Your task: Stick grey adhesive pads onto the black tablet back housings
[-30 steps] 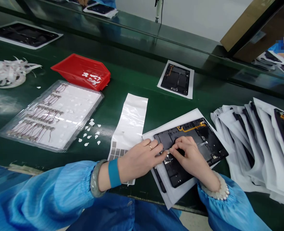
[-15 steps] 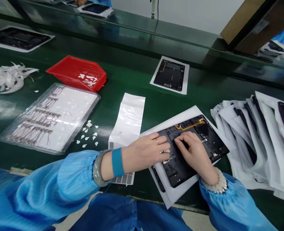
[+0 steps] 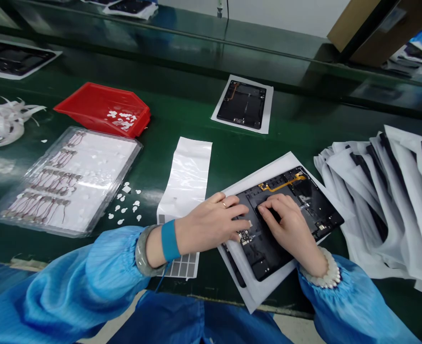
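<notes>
A black tablet housing (image 3: 279, 251) lies tilted on white sheets near the table's front edge, an orange flex cable (image 3: 284, 185) along its far side. My left hand (image 3: 211, 224) reaches over its left end, fingers bent and apart, beside a small circuit board (image 3: 245, 236); nothing shows in its grip. Over the middle of the housing is my right hand (image 3: 288, 222), thumb and forefinger pinched together at the surface. Whatever is between those fingertips is too small or hidden to make out. Under my left wrist runs a white release strip (image 3: 185, 172) with grey squares.
Left are a clear-sleeved sheet with rows of small wired parts (image 3: 100, 157), loose white stickers (image 3: 125, 208), a red bin (image 3: 96, 102) and tangled white strips (image 3: 5, 122). Another housing (image 3: 243, 105) lies further back. Paper-wrapped housings (image 3: 368, 191) lean in a row at right.
My left fingers have shifted slightly and spread, showing more of the circuit board. My right hand keeps its pinch in the same spot. The view has tilted a little.
</notes>
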Motion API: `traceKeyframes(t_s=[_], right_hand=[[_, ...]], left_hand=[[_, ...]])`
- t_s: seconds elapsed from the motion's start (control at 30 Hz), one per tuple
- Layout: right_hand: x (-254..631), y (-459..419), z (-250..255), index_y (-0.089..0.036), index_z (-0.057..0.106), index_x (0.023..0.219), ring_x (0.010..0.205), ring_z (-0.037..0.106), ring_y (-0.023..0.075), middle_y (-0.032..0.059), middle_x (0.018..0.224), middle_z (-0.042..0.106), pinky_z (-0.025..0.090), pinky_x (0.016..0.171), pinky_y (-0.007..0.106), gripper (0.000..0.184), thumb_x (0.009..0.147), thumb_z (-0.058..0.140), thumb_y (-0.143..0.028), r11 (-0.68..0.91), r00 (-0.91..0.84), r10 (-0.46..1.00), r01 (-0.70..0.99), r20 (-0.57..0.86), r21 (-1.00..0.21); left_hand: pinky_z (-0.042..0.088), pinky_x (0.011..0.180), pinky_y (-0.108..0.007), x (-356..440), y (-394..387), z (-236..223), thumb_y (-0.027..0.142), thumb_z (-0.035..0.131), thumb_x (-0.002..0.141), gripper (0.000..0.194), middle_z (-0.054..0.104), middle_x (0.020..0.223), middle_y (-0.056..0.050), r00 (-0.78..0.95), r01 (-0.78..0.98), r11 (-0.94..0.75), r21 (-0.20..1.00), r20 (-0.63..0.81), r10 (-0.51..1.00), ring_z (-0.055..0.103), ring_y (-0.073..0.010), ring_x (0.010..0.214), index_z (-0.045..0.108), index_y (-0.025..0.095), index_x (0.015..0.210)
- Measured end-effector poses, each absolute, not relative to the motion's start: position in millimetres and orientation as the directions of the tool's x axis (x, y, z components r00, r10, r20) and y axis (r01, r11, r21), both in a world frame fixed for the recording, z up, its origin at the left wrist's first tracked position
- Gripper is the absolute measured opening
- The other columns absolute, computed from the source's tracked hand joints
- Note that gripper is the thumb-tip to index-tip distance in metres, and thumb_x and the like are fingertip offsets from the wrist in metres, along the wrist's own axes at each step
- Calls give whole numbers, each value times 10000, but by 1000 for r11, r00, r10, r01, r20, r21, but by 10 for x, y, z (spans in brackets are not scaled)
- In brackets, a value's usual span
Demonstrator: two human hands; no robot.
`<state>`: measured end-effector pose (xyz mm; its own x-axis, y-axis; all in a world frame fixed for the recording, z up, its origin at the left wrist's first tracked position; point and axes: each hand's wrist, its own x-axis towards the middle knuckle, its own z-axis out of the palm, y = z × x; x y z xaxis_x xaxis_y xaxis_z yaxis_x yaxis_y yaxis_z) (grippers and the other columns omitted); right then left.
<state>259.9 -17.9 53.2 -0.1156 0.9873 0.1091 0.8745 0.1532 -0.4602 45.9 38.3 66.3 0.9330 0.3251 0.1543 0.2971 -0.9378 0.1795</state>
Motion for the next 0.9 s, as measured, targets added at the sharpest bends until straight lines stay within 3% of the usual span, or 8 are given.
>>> traceKeyframes(t_s=[0.2,0.37,0.53,0.63,0.7,0.8,0.9], right_hand=[[2587,-183,545,-211,595,818,823,529,202,50,857,599,403,780,358,190,913,463,-310,154,-114,987,870,113,-468],[2600,-175,550,-210,593,828,831,529,205,51,859,597,404,787,365,187,915,461,-310,162,-123,986,870,114,-466],[2592,-183,504,-215,591,811,835,539,206,54,863,606,414,797,369,184,910,462,-305,169,-119,984,866,134,-470],[2584,-204,528,-211,597,807,857,549,211,56,868,616,421,815,377,193,905,465,-311,145,-98,988,859,120,-490],[2627,-160,622,-209,608,820,847,563,207,54,862,634,436,804,366,196,897,467,-321,121,-109,993,840,52,-529],[2797,150,856,-212,636,879,800,595,182,34,852,671,462,745,308,221,873,494,-381,30,-156,974,802,-162,-596],[2978,800,1022,-189,655,816,742,593,158,26,793,672,453,692,263,253,843,547,-416,-139,25,974,848,-223,-511]], left_hand=[[292,791,-340,461,385,666,357,614,862,181,586,1108,2,928,297,-935,196,172,331,467,-216,1011,599,253,1009],[295,805,-350,450,405,686,456,655,812,293,593,1105,-15,914,350,-923,160,159,374,467,-236,1037,596,200,943],[309,821,-341,454,367,676,356,595,874,262,564,1145,-21,939,282,-947,157,156,306,470,-226,1039,564,228,1100],[324,816,-342,454,346,656,379,579,879,358,556,1149,-41,938,308,-940,148,117,326,479,-236,1031,518,237,1201],[336,818,-344,448,344,652,457,603,849,493,558,1147,-72,921,360,-924,133,112,374,483,-247,1036,486,188,1245],[341,840,-343,429,342,673,496,637,812,616,561,1156,-95,907,378,-917,125,150,394,483,-251,1049,451,135,1276],[342,858,-341,405,324,713,474,646,815,611,558,1173,-89,904,346,-929,129,219,367,484,-243,1060,442,139,1283]])
